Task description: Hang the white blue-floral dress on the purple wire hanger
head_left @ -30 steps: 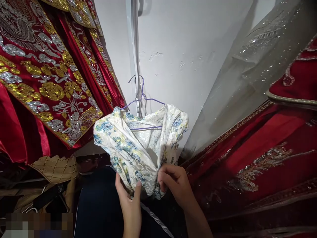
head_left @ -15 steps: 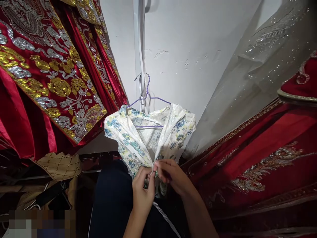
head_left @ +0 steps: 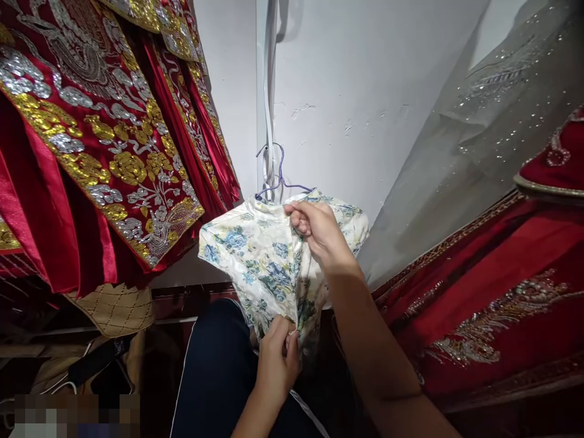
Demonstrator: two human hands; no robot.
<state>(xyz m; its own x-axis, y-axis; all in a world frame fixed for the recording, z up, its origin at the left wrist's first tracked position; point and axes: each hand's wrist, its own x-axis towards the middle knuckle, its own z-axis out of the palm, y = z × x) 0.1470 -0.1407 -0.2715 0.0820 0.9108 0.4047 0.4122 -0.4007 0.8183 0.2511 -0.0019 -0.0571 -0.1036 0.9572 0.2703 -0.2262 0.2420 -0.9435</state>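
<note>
Head view: the right hand [head_left: 318, 228] pinches the floral garment [head_left: 260, 255] near its top. The left hand [head_left: 277, 353] grips it lower down.

This looks like a dress shop, with embroidered red garments [head_left: 132, 167] and glittering sheer fabric [head_left: 483, 115].

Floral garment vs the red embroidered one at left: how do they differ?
Colour: the floral garment is pale with blue blooms; the red garment carries gold and silver embroidery.
Contact: left hand and right hand pinch the floral garment; neither touches the red garment.
Framing: the floral garment hangs from a purple hanger in view; the red garment's top is cut off.
Shared: flower motifs.
</note>
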